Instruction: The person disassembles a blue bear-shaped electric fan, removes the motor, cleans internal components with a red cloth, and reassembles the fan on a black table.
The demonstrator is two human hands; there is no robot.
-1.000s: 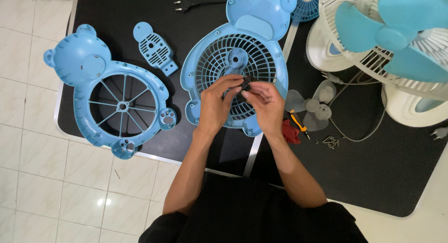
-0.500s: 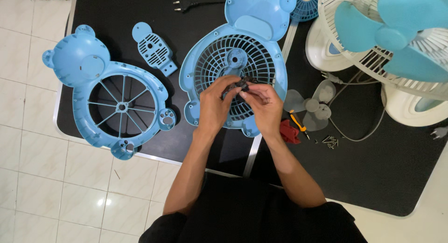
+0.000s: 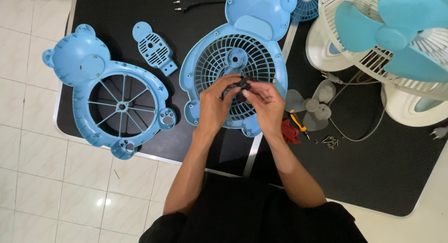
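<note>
Beneath our hands lies the blue bear-shaped fan grille (image 3: 233, 61). Our left hand (image 3: 215, 105) and right hand (image 3: 267, 103) together pinch a small black part (image 3: 241, 86) between their fingertips, above the grille's middle.

Not much is moving here, honestly. The view is drifting a touch, so everything is sliding slightly left in the shot compared with a second ago. The left hand (image 3: 215, 103) and right hand (image 3: 266, 100) are staying pinched together on the small black part (image 3: 242, 84) over the blue bear-shaped fan grille (image 3: 233, 61), and the fingers are just shuffling a bit around it, the right hand's fingertips closing in a little tighter on the part than before.
</note>
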